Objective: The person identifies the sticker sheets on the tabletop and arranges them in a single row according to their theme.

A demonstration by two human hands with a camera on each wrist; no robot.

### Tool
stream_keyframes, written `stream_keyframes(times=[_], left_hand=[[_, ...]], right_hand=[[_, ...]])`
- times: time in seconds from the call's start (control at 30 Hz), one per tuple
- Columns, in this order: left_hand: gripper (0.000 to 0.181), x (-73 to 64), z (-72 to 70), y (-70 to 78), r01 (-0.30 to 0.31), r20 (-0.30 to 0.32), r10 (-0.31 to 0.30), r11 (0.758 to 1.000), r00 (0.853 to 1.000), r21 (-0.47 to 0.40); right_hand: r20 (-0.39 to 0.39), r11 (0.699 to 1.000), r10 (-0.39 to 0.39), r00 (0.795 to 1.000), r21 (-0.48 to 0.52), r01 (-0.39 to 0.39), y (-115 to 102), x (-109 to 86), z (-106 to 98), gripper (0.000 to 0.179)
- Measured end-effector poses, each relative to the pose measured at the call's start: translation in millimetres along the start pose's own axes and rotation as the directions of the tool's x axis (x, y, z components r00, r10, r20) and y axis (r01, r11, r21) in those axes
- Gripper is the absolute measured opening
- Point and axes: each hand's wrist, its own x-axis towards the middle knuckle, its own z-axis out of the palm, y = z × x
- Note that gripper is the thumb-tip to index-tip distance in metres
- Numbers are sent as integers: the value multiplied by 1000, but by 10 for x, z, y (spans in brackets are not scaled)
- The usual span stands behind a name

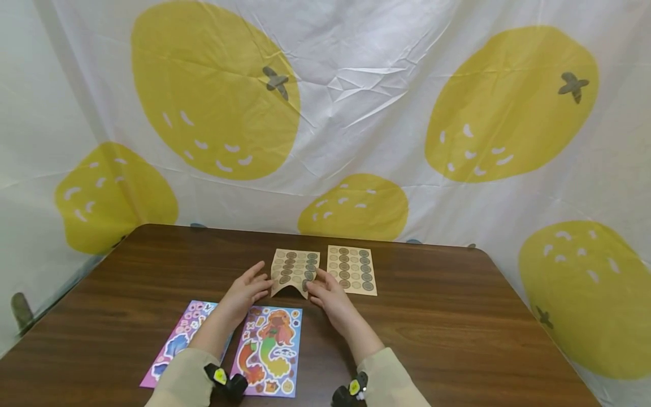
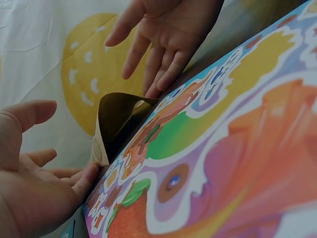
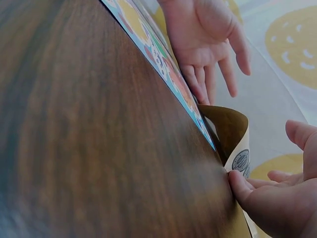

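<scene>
A kraft-brown sheet of round stickers [image 1: 295,265] lies between the hands, its near edge arched up off the table. My left hand [image 1: 238,301] touches its left side with fingertips, the fingers fairly straight and spread. At the opposite side my right hand [image 1: 333,301] does the same, thumb raised apart from the fingers. The left wrist view shows the sheet's hollow [image 2: 116,111] from the near side. In the right wrist view a dark round print shows on the curled sheet [image 3: 240,158], right by my right fingertips.
A second brown sheet of round stickers [image 1: 352,271] lies flat just to the right. Near my left forearm are a mermaid sticker sheet [image 1: 272,350] and another colourful sticker sheet [image 1: 175,345], partly under the arm. Behind the wooden table [image 1: 458,328] hangs a lemon-patterned cloth [image 1: 356,130].
</scene>
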Motion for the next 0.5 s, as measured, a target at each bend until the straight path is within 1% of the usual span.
stream_keyframes(times=[0.2,0.37,0.5], left_hand=[[70,2,30,0,21,1,-21,999,1000,27],[69,6,43,-14,16,5,-16,999,1000,51],[69,11,55,-28,17,-9,-16,998,1000,65]], right_hand=[[6,1000,-14,1000,-18,14,0,-12,3,62],[6,999,-21,1000,-24,21,5,-13,8,62],[-10,1000,-17,1000,-22,17,3,-10,12,62]])
